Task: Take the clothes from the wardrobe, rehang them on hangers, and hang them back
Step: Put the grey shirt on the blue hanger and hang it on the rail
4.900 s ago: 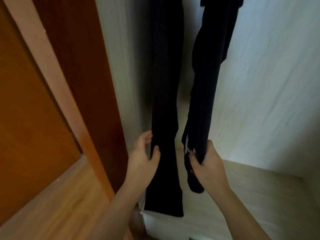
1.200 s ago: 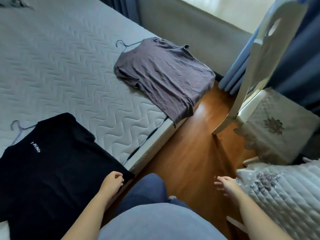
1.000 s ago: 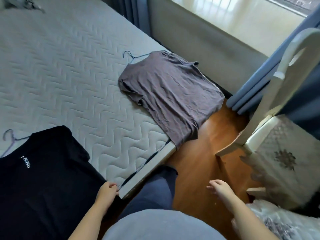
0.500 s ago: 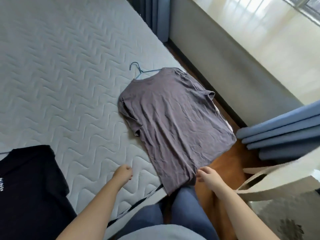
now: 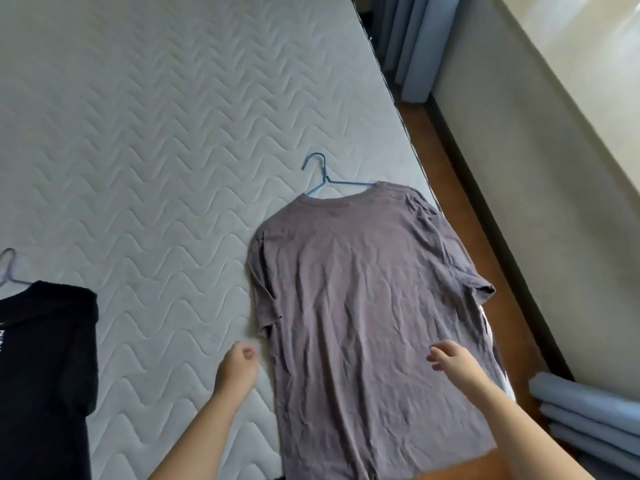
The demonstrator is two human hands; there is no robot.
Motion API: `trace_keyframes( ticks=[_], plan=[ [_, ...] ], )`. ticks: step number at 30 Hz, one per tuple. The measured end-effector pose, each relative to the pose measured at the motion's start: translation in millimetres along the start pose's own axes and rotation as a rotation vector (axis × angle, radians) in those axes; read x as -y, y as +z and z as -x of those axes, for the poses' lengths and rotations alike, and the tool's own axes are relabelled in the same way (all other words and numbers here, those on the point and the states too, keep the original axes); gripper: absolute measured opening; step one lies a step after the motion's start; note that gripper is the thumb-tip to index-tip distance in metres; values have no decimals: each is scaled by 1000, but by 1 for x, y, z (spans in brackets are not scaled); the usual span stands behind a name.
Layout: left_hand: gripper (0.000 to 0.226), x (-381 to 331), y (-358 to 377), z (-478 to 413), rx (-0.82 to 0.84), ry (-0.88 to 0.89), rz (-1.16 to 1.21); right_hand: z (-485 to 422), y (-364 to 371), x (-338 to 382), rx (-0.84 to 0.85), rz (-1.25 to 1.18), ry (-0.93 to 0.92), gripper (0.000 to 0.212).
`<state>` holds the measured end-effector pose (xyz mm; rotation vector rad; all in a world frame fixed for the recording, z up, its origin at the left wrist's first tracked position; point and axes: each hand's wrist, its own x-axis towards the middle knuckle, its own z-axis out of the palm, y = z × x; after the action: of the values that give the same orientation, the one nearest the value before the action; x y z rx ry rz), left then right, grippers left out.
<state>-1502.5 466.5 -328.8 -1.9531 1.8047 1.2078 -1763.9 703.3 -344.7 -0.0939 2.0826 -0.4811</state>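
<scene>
A wrinkled grey T-shirt (image 5: pixel 363 299) lies flat on the mattress (image 5: pixel 156 133) near its right edge, with a blue wire hanger (image 5: pixel 323 180) in its neck, hook pointing away from me. My left hand (image 5: pixel 237 370) hovers just left of the shirt's lower side, fingers curled, holding nothing. Over the shirt's lower right part is my right hand (image 5: pixel 453 367), fingers loosely apart and empty. A black T-shirt (image 5: pixel 45 375) on a pale hanger (image 5: pixel 8 268) lies at the left edge of view.
The quilted mattress fills the left and middle. A strip of wooden floor (image 5: pixel 460 188) runs between the bed and a pale wall (image 5: pixel 540 168). Blue curtains hang at the top (image 5: pixel 405 46) and bunch at the lower right (image 5: pixel 588 424).
My view has moved from the wardrobe to the bed and closed in on the grey shirt. Both hands have advanced forward, the right one now over the shirt's lower part.
</scene>
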Motion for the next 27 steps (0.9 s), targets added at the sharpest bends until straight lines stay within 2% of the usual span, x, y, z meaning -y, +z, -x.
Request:
trace_keyframes(
  ticks=[3, 5, 11, 15, 18, 22, 24, 27],
  plan=[
    [24, -42, 11, -44, -70, 92, -4, -53, -12, 35, -34, 38, -83, 9],
    [25, -68, 22, -82, -111, 165, -17, -82, -17, 63, -58, 79, -145, 18],
    [46, -138, 48, -197, -276, 356, -193, -176, -31, 138, -141, 171, -325, 33],
    [53, -158, 53, -260, -309, 378, -238, -229, -37, 177, -236, 193, -394, 37],
    [44, -153, 50, -298, -288, 341, -186, -260, -37, 202, -305, 291, -485, 39],
    [24, -139, 51, -327, -351, 412, -23, -291, -33, 229, -392, 365, -529, 37],
    [20, -136, 54, -333, -377, 425, -25, -306, -35, 237, -473, 486, -516, 36],
    [15, -133, 58, -337, -399, 408, -12, -323, -40, 246, -561, 686, -398, 30]
  ],
)
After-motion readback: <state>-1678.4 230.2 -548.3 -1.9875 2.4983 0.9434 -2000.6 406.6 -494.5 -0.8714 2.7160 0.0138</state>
